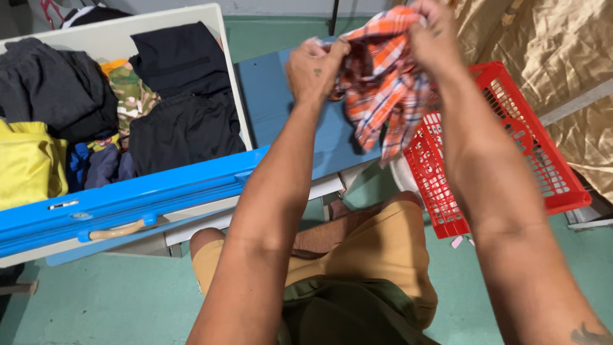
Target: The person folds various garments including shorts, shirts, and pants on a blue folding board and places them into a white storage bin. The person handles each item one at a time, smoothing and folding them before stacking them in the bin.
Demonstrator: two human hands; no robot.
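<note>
Hands raised | left hand (pixel 314 69), right hand (pixel 434 38) gripping plaid shirt (pixel 382 83)

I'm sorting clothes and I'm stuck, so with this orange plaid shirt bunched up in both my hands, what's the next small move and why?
Probably draw your left hand and right hand apart to shake the plaid shirt open. It hangs crumpled between them above the blue surface, too bunched to fold yet.
</note>
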